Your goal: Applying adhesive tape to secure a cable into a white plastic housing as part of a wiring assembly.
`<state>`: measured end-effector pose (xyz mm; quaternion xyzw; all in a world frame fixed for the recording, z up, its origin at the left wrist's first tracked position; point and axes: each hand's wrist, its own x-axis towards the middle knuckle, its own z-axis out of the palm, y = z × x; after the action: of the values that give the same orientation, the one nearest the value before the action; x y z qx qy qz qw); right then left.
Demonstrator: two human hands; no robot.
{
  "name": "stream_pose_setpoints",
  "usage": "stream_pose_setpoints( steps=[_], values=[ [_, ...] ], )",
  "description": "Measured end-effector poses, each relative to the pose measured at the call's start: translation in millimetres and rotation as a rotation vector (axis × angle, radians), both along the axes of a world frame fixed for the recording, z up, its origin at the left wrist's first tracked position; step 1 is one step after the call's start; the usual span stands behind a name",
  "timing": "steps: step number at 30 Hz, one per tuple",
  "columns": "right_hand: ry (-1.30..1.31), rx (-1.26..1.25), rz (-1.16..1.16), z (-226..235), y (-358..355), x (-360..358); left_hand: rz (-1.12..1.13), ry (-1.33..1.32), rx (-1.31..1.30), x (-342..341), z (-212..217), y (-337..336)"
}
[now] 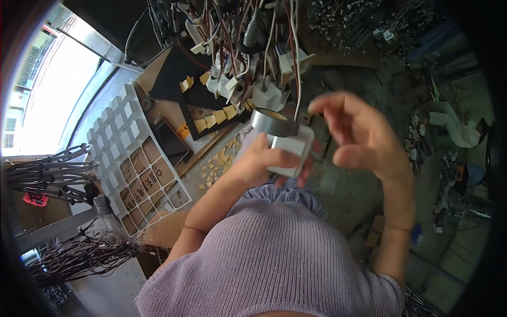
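Over cluttered workbench [174,113], left hand [253,161], white box [289,150]

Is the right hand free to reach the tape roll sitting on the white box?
Probably yes. The right hand is empty, fingers spread, beside the grey tape roll. The left hand holds only the white box from below, leaving the roll's right side open.
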<state>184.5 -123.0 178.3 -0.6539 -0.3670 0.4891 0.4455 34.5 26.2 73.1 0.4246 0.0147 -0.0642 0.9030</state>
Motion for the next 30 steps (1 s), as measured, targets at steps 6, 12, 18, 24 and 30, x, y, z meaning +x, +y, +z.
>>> stream_pose_setpoints(
  steps=[6, 12, 18, 24, 30],
  values=[
    [0.096, 0.453, 0.498, -50.1, 42.5, 11.4, -0.701, -0.185, -0.839, 1.1, -12.8, -22.3],
    [0.16, 0.736, 0.729, -55.3, 70.8, 14.1, -0.939, -0.276, -0.949, -1.8, -6.3, -41.8],
    [-0.071, 0.701, 0.711, -41.1, 63.0, 24.6, -0.686, -0.148, -1.162, -12.3, 4.6, -41.1],
    [0.142, -0.047, 0.12, -27.8, 21.4, 19.3, 0.224, 0.182, 0.418, -12.2, 9.9, -5.2],
    [0.189, 0.147, -0.105, -21.6, 1.7, -13.8, 0.354, 0.159, 0.359, -8.7, -1.7, -18.6]
  ],
)
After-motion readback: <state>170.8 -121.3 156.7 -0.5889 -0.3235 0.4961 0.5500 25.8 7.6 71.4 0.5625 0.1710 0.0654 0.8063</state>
